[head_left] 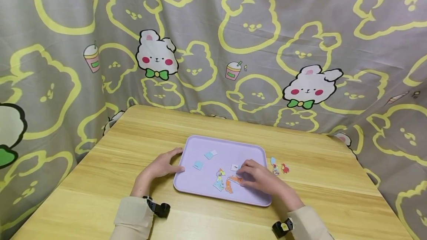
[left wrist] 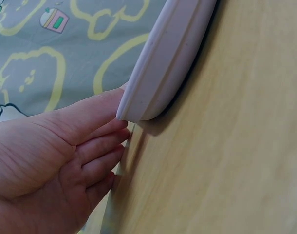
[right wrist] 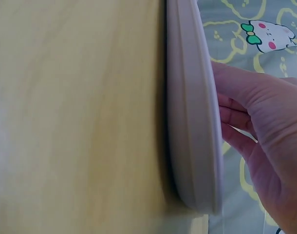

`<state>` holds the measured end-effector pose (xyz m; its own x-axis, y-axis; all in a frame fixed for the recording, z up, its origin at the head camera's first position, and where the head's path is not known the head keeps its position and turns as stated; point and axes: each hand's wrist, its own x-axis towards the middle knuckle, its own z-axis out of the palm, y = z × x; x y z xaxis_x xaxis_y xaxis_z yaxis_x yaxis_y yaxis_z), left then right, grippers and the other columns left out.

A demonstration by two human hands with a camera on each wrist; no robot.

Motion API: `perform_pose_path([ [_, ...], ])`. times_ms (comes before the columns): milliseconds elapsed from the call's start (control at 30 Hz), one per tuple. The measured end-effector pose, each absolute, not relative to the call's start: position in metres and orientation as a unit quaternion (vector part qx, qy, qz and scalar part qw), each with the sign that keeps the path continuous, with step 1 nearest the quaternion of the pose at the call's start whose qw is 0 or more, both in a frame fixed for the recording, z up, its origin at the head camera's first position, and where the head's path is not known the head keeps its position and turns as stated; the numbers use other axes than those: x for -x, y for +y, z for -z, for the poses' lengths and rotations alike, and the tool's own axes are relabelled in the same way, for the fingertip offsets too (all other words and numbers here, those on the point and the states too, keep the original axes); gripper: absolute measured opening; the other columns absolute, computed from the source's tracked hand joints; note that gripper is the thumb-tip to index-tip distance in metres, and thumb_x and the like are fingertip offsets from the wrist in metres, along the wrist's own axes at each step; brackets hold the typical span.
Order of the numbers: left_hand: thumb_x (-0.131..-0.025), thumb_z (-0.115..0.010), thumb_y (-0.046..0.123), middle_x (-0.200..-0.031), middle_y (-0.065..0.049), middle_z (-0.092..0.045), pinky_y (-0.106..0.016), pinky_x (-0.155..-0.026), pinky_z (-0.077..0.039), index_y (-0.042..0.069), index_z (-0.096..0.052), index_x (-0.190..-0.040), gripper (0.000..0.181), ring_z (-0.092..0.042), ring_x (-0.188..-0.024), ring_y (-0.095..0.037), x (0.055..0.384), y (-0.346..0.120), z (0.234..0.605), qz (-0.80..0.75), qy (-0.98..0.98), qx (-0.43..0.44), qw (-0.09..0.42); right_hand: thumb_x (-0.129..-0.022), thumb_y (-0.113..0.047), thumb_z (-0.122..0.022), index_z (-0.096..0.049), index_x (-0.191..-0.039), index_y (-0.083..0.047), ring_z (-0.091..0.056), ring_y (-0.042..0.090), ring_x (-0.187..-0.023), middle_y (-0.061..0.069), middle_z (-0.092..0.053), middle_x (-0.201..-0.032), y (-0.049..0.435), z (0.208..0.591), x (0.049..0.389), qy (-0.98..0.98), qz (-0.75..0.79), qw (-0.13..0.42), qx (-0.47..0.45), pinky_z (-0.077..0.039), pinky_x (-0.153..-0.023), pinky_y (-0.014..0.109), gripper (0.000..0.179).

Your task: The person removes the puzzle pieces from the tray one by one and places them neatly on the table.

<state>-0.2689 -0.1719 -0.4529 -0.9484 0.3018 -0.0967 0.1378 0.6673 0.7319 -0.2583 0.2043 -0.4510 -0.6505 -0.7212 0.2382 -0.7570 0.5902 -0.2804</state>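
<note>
A lilac rectangular tray (head_left: 207,193) lies on the wooden table, with several small flat cut-out pieces in it. My left hand (head_left: 162,165) is at the tray's left side, its thumb touching the rim and its fingers extended outside. Over the tray's right half my right hand (head_left: 258,176) reaches down, thumb and forefinger apart, beside a white-and-blue piece (head_left: 234,167) and an orange piece (head_left: 235,179). Its fingertips are partly hidden; the rim covers them in the right wrist view. A second orange piece (head_left: 228,186) and a yellow-and-blue piece (head_left: 218,184) lie nearby.
Farther left in the tray are a light blue piece (head_left: 198,165) and a blue-and-white piece (head_left: 210,155). On the table (head_left: 327,180), right of the tray, lie a red cut-out (head_left: 285,168) and a multicoloured one (head_left: 275,166). A patterned curtain (head_left: 200,66) hangs behind.
</note>
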Motion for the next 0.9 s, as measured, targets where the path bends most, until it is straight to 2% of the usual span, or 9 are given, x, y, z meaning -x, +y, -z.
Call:
perform_pose_path([
  [300,-0.088,-0.073,0.027,-0.156,-0.022,-0.035,-0.06,-0.119,-0.028,0.005,-0.04,-0.149,0.072,-0.03,-0.145,-0.044,0.269,-0.171,0.452,-0.389,0.907,-0.122,0.106,-0.085,-0.023,-0.076,-0.073,-0.11,-0.008,-0.057,0.009,-0.094,-0.002,-0.063,-0.102,0.197,0.453,0.262,-0.876,-0.179,0.045,-0.446,-0.054,-0.083,0.024,0.029],
  [533,-0.088,-0.073,0.028,-0.157,-0.021,-0.034,-0.059,-0.12,-0.027,0.007,-0.039,-0.15,0.074,-0.028,-0.147,-0.042,0.271,-0.171,0.454,-0.391,0.907,-0.114,0.111,-0.085,-0.025,-0.076,-0.072,-0.105,-0.011,-0.057,0.007,-0.093,-0.004,-0.062,-0.1,0.193,0.452,0.262,-0.884,-0.175,0.04,-0.432,-0.055,-0.084,0.025,0.025],
  [900,-0.088,-0.073,0.027,-0.157,-0.021,-0.035,-0.059,-0.12,-0.027,0.007,-0.039,-0.15,0.073,-0.029,-0.146,-0.042,0.272,-0.172,0.455,-0.392,0.907,-0.113,0.109,-0.081,-0.023,-0.077,-0.065,-0.097,-0.012,-0.05,0.003,-0.088,-0.006,-0.059,-0.092,0.186,0.448,0.264,-0.904,-0.188,-0.016,-0.383,-0.051,-0.08,0.022,0.023],
])
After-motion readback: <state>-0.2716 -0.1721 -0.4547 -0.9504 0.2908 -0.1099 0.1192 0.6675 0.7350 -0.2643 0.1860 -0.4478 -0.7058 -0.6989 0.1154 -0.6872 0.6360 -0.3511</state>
